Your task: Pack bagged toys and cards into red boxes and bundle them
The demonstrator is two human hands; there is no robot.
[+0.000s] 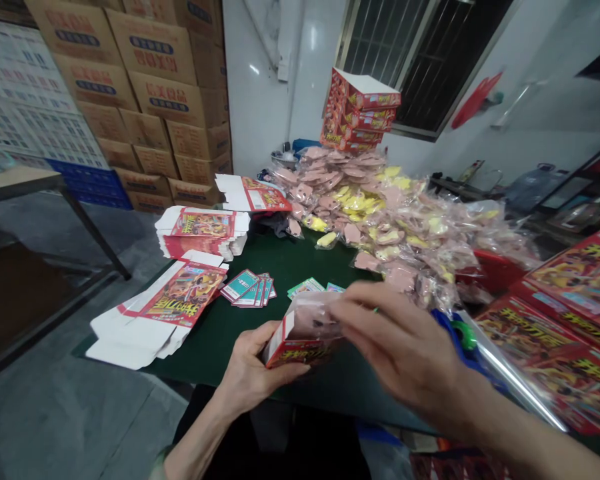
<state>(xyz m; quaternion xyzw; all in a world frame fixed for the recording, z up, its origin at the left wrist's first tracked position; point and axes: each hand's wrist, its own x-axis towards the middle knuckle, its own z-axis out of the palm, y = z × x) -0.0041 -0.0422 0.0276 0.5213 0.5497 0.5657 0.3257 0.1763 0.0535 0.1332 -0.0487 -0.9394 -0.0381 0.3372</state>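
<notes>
Hands (249, 370) meet at an open red box (300, 351).

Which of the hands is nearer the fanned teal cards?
Left. The left hand is just on the near side of the fanned teal cards, gripping the red box; the right hand is farther off to their right, at the box's right side.
</notes>
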